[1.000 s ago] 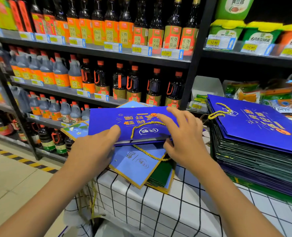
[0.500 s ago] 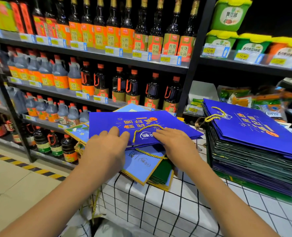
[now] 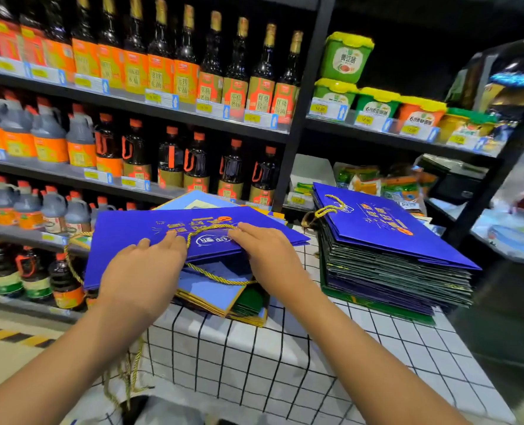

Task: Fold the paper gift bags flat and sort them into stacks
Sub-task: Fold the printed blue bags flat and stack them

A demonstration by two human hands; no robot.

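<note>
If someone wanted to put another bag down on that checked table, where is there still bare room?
The near part of the white black-gridded tablecloth is bare, in front of the tall stack of folded dark paper bags. A narrow strip runs between that stack and the loose blue bag pile. The far side is crowded.

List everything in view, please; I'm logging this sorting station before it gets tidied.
Flat blue paper gift bag with gold rope handle: one, royal blue, atop the loose left pile, under both hands.
Loose pile of light blue and green folded bags: count unclear, beneath that bag.
Tall stack of folded bags: many, blue on top, green and purple below, right side of table.
White black-grid tablecloth: one, covering the table.
Dark sauce bottles: many, orange labels, shelves behind.
Green yellow-lidded tubs: several, upper right shelf.
Left hand: on the bag's near edge.
Right hand: fingers flat on it.
</note>
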